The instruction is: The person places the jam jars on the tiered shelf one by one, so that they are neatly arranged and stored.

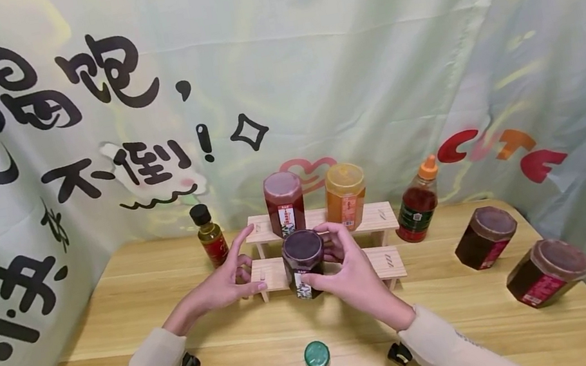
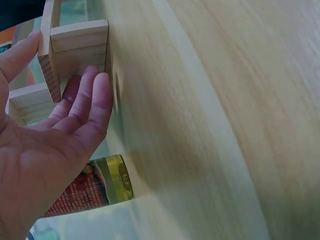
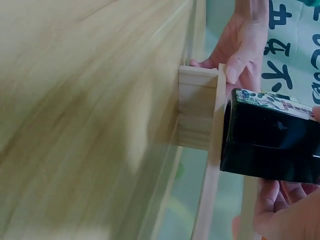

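Five jars, two bottles, two wooden risers, one green-capped shaker at six o'clock. The dark jar — faceted, white-labelled, dark-lidded — is at the front riser's middle, contact unclear. The right hand's fingers grip it; the left hand's lie relaxed around that riser's nine-o'clock end.

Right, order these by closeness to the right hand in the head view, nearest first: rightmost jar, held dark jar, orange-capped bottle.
1. Held dark jar: in the right hand, at the lower wooden shelf.
2. Orange-capped bottle: just right of the shelves.
3. Rightmost jar: farther right, near the table's edge.
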`<state>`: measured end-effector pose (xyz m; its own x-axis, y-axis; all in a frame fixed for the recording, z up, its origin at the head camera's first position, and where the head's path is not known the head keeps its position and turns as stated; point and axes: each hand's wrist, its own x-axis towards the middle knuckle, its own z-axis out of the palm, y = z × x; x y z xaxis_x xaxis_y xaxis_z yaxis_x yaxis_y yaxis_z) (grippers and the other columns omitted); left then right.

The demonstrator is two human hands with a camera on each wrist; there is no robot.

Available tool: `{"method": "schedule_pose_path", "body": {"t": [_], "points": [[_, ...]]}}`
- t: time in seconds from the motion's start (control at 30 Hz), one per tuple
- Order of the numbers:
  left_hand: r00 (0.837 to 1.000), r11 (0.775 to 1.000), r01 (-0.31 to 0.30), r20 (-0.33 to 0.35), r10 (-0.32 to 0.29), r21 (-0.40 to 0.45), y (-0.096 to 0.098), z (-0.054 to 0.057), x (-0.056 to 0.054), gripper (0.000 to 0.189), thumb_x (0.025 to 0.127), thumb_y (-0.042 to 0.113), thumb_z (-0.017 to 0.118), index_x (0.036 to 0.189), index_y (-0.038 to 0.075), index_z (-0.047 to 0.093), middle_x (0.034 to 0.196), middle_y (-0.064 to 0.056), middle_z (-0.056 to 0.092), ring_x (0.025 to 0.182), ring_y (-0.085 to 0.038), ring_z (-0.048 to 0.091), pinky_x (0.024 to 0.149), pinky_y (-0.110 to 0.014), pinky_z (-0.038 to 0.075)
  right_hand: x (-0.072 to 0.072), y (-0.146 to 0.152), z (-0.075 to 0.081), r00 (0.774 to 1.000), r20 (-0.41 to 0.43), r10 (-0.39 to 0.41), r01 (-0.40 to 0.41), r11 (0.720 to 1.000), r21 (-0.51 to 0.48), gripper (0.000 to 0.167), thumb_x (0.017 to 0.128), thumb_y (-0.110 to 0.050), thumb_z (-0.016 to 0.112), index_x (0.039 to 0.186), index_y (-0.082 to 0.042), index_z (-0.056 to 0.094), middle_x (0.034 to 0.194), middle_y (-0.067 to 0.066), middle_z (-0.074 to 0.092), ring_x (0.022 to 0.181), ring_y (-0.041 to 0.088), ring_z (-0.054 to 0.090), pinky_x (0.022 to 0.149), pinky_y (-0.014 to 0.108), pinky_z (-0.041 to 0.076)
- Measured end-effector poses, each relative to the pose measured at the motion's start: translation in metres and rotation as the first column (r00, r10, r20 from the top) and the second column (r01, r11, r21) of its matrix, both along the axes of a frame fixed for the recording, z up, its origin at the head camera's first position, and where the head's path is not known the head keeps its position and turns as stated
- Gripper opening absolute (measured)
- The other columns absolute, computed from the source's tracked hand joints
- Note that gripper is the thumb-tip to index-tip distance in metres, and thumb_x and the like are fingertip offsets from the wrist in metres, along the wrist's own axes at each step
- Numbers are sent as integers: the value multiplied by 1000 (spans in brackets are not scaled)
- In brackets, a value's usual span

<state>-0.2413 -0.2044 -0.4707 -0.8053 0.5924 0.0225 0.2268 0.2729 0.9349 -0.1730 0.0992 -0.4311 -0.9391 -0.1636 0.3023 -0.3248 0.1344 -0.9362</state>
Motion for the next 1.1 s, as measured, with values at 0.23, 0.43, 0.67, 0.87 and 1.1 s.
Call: {"method": "schedule_pose_path", "body": {"t": [0.23,0.43,0.67,0.87,1.1], "points": [[1000,1000,9,-4,-9,7,1,0,-2,120,99,7,82,174,45,-4,101,-18,51,80,-25,56,60,-28,50,-7,-2,1,999,6,32,-32,999,12,78,81,2,95,144,-3,49,137,14,66,126,28,66,110,41,52],[1000,1000,19,2,-19,7,0,0,-2,120,99,6,82,174,43,-5,96,-18,52,77,-25,59,56,-31,51,-11,-3,-3,997,17,78,-78,996,37,76,84,3,90,147,-4,49,143,15,59,130,30,62,114,45,49],[1000,1000,21,1,-21,14,-1,0,0,120,99,6,82,174,42,-5,95,-19,51,75,-23,60,55,-30,51,-13,-5,-10,995,42,86,-88,996,29,78,81,7,90,147,-3,50,137,15,63,128,31,61,112,40,51],[999,999,38,1,-38,19,-2,-1,0,120,101,5,80,173,43,-9,91,-14,51,69,-21,59,53,-32,51,-19,-10,-16,988,102,118,-120,993,13,68,84,6,89,141,1,52,135,21,64,128,36,63,111,40,52],[999,999,44,4,-44,9,0,-1,0,120,102,6,79,172,46,-10,90,-13,51,67,-24,59,52,-34,52,-23,-15,-17,986,107,130,-130,991,-4,65,86,3,88,141,3,52,134,23,65,129,38,63,112,45,51]]}}
